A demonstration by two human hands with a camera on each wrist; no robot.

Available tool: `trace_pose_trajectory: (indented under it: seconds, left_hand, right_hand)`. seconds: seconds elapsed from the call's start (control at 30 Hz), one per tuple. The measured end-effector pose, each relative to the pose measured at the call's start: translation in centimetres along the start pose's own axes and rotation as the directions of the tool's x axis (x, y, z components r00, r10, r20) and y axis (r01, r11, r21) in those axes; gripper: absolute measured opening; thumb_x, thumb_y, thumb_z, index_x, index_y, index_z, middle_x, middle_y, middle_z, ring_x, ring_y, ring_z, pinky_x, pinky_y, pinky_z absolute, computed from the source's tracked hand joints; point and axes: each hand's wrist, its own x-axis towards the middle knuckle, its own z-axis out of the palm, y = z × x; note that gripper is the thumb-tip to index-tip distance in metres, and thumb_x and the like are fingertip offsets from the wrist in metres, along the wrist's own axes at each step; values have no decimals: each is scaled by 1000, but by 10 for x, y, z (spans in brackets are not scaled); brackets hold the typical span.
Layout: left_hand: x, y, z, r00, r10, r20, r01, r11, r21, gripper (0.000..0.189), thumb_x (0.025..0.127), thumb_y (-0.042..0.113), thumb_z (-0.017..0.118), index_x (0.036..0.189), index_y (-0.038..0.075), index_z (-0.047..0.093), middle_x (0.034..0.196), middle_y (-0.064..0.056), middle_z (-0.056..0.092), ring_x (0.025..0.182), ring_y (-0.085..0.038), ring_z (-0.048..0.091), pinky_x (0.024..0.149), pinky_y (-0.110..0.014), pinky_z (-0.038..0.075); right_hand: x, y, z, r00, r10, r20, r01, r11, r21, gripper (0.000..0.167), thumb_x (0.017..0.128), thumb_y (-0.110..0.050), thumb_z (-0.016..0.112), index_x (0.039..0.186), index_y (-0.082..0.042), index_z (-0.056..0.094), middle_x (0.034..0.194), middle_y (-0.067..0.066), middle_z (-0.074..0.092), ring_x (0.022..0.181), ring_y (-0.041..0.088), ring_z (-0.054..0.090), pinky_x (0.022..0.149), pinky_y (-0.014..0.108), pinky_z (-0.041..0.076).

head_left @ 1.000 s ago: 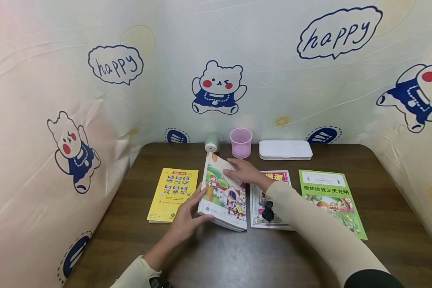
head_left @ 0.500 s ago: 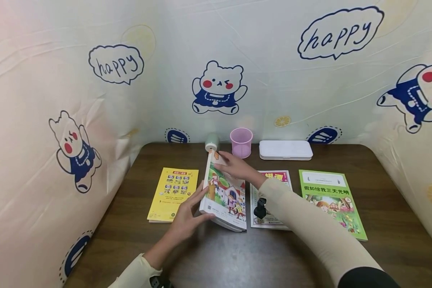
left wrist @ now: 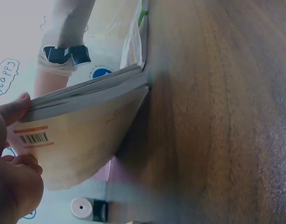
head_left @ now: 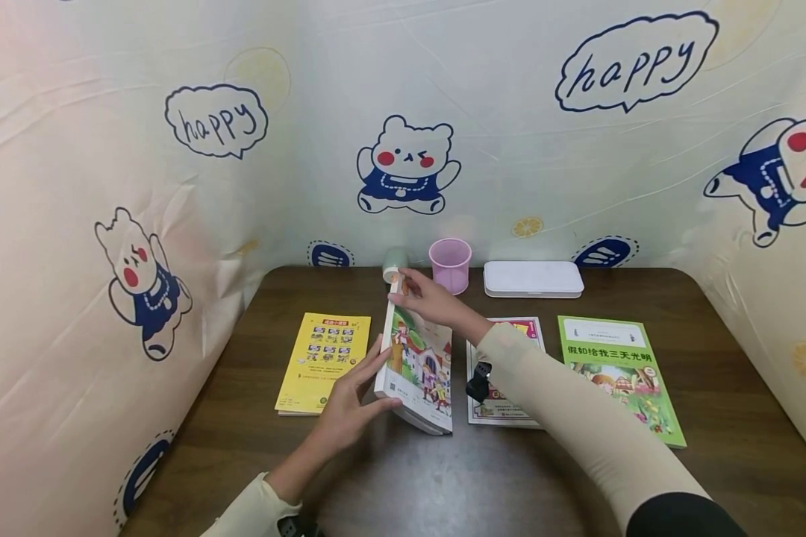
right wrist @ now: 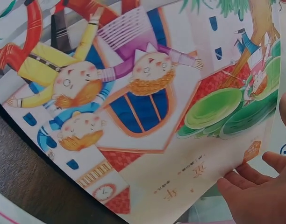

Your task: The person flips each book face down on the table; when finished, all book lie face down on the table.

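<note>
A thick book (head_left: 418, 362) with an illustrated cover stands tilted over the middle of the table, its lower edge near or on the wood. My left hand (head_left: 349, 406) grips its left side low down. In the left wrist view, the thumb lies by the page edges and curled fingers lie against the barcoded back cover (left wrist: 73, 149). My right hand (head_left: 433, 302) pinches the book's upper left corner; in the right wrist view its fingers (right wrist: 243, 179) sit at the cover's edge. The page block shows more than one layer; I cannot tell whether it is several books.
A yellow booklet (head_left: 325, 365) lies left, a white-bordered book (head_left: 507, 412) right under my right forearm, and a green book (head_left: 621, 380) farther right. Along the back stand a pale green round object (head_left: 395, 262), a pink cup (head_left: 450, 268) and a white case (head_left: 533, 280).
My right hand has slid up and left to the book's top corner. The book has tipped more upright, its cover turning leftward. The left hand stays nearly still.
</note>
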Motion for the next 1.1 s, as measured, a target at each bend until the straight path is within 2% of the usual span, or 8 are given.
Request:
trace_pose_trajectory:
  seconds: [0.23,0.4,0.57,0.7,0.83,0.97,1.1]
  left_hand:
    - [-3,8,-4,999,46,-11,-45,998,46,78,86,13,84,155,15,48,170,6,20,156,-26,25,114,-42,36]
    - [-5,13,-11,997,74,-12,-73,994,80,73,88,13,82,154,16,50,170,4,24,155,-24,29,114,-42,38]
    - [-6,19,-18,991,135,15,-136,984,113,72,89,13,81,154,14,50,170,-5,25,155,-21,28,115,-25,36]
    - [-7,23,-23,986,160,38,-164,967,196,71,90,16,81,154,16,50,170,0,25,155,-21,28,115,-16,30]
    - [-10,27,-25,979,193,64,-203,936,287,71,89,16,82,153,15,52,169,2,27,154,-22,31,117,-16,27]
    - [-11,28,-23,967,237,91,-254,911,326,71,88,14,83,152,12,52,169,-3,28,153,-26,33,118,-17,27]
    - [-11,24,-18,960,258,104,-279,901,334,71,89,16,82,153,14,52,169,-5,28,153,-26,32,118,-17,27]
  right_hand:
    - [1,-9,-1,1000,-12,4,12,1000,28,78,101,-46,63,163,-15,28,160,19,42,147,36,43,116,54,40]
    - [1,-14,-1,1000,-3,16,2,998,63,77,101,-49,63,163,-19,29,162,17,39,149,36,40,115,58,40]
    - [3,-18,0,1000,-11,26,9,995,95,78,100,-50,63,163,-23,27,164,15,37,151,34,36,112,60,42]
    - [5,-19,1,999,-18,39,12,989,146,78,100,-48,64,163,-22,25,165,13,36,152,32,34,114,59,41]
    - [5,-18,3,997,-51,55,38,975,218,74,103,-35,65,162,-18,25,165,15,36,152,32,35,118,55,37]
    - [5,-14,4,993,-100,67,75,950,303,68,105,-21,62,161,-13,25,164,20,36,151,33,37,120,51,34]
    - [2,-9,2,991,-113,68,80,925,372,68,103,-14,62,160,-11,25,162,21,37,151,32,36,121,51,34]
